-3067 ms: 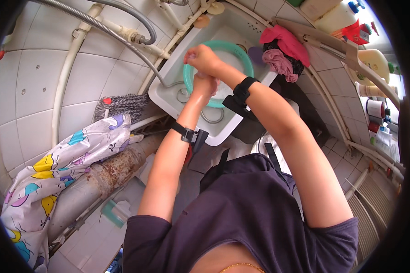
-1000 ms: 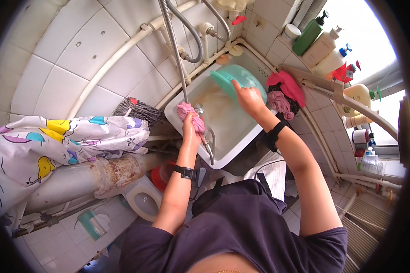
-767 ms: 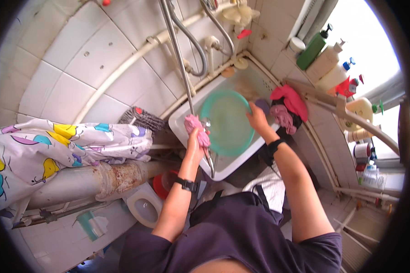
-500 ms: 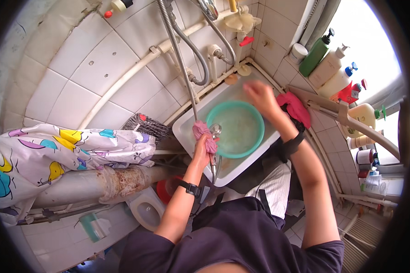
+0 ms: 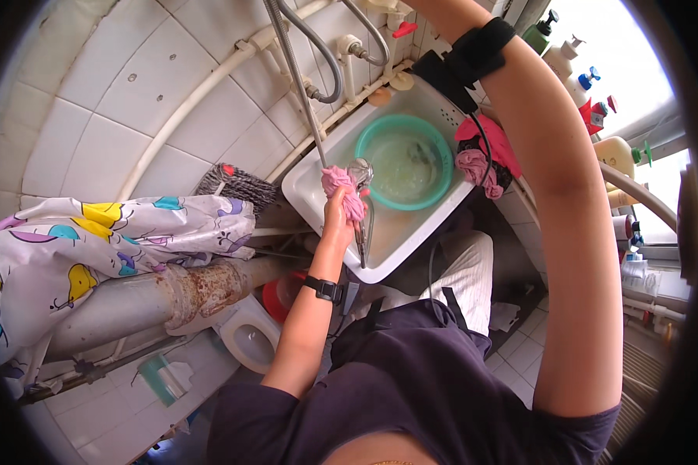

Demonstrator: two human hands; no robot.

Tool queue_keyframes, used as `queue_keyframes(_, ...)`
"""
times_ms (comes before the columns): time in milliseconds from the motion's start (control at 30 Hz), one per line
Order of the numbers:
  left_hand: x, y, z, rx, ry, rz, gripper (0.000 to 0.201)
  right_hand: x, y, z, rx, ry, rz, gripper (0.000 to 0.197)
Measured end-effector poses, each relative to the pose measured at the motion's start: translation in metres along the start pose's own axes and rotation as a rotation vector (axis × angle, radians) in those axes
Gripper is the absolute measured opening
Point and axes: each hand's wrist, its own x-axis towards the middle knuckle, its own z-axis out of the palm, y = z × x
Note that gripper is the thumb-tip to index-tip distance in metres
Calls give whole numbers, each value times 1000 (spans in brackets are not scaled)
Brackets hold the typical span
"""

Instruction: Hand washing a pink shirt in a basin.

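Bunched in my left hand [image 5: 339,220] is a wet-looking pink cloth [image 5: 336,180]. The same closed hand also grips a chrome hand shower [image 5: 360,170], whose head points over the white sink [image 5: 310,184]. Just right of the hand, a round green basin [image 5: 447,167] sits in the sink with cloudy water and some foam in it. My right arm reaches up past the sink, and its hand lies beyond the top edge, out of view. Pink and black cloths [image 5: 473,164] hang at the sink's right side, below that forearm.
Pump bottles [image 5: 574,87] line the window sill at right. A metal hose [image 5: 306,101] and pipes run along the tiled wall. A grey mop head [image 5: 244,190], a patterned curtain [image 5: 132,232], a rusty pipe [image 5: 202,291] and a toilet [image 5: 250,341] are at left.
My right hand has risen from above the sink's far side and left the picture at the top. My left hand keeps its hold; the view has shifted.
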Motion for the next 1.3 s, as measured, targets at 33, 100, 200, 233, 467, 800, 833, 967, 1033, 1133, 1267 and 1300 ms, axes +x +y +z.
queue_keyframes(33, 0, -1, 1, -1, 1, -5, 31, 0, 1, 0, -2, -2, 5, 58)
queue_keyframes(100, 1, -2, 6, 14, 25, 21, 29, 2, 2, -2, -117, 7, -43, 60)
queue_keyframes(200, -2, 3, 20, -4, 48, 16, 27, 2, 1, -7, -165, -46, -28, 62)
queue_keyframes(233, 1, 3, 19, 0, 44, 13, 27, 2, 3, -7, -168, -42, -24, 62)
queue_keyframes(467, 5, 21, 0, 136, 105, 81, 26, -125, 108, 28, 502, 154, 235, 43)
queue_keyframes(800, -10, -6, 71, 113, 29, 171, 35, -335, 308, 148, 1177, 397, 1341, 19)
queue_keyframes(833, -11, -8, 74, 150, 16, 143, 36, -331, 308, 156, 1156, 422, 1393, 17)
queue_keyframes(967, 1, -18, 81, 191, 65, 228, 34, -343, 275, 173, 1168, 234, 1299, 20)
queue_keyframes(1033, 21, -18, 81, 185, 82, 250, 33, -372, 274, 176, 1070, 254, 1410, 29)
queue_keyframes(1133, 46, -9, 89, 180, 93, 285, 31, -415, 273, 182, 992, 317, 1662, 46)
queue_keyframes(1267, 63, -1, 104, 87, 85, 344, 30, -433, 290, 189, 1111, 456, 1749, 59)
queue_keyframes(1300, 65, 0, 106, 70, 86, 389, 28, -438, 294, 189, 1116, 456, 1752, 59)
